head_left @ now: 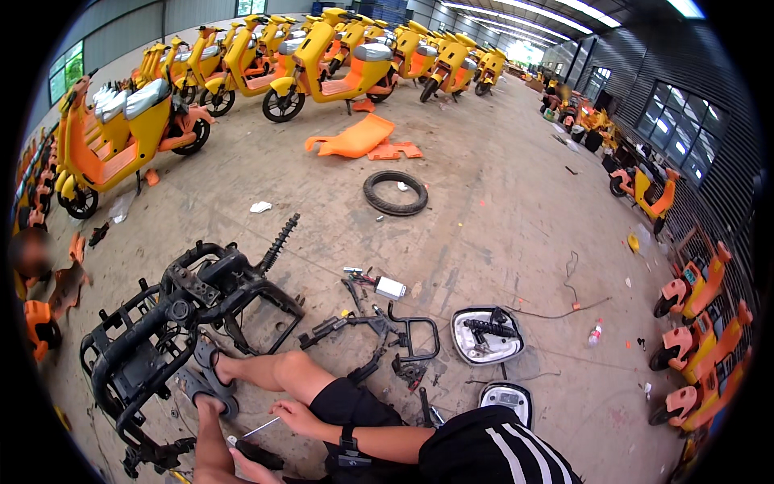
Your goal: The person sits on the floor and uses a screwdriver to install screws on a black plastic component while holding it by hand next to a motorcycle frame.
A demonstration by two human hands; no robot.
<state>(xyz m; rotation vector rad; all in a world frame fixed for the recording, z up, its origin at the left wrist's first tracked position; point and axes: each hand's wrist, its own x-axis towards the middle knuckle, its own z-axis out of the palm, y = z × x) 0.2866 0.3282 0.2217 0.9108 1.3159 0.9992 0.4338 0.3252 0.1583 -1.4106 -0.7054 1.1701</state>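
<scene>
My right hand point(297, 418), with a dark band at its wrist, is closed on the end of a thin metal rod-like tool point(260, 428). The rod slants down to the left, toward my left hand point(255, 469) at the bottom edge. My left hand is closed against a black elongated part point(264, 457), partly hidden by the fingers. A small pale piece point(232, 440) shows beside that part, at the rod's far end. Just left of my legs, a black scooter frame point(181, 310) lies on the floor with a shock absorber point(280, 242) sticking up.
Brackets point(415, 332), a silver controller box point(390, 287) and two scooter seats point(487, 335) point(506, 397) lie ahead and right. Farther off are a tyre point(395, 193) and orange panels point(355, 139). Yellow scooters point(330, 68) stand in rows along the back and sides.
</scene>
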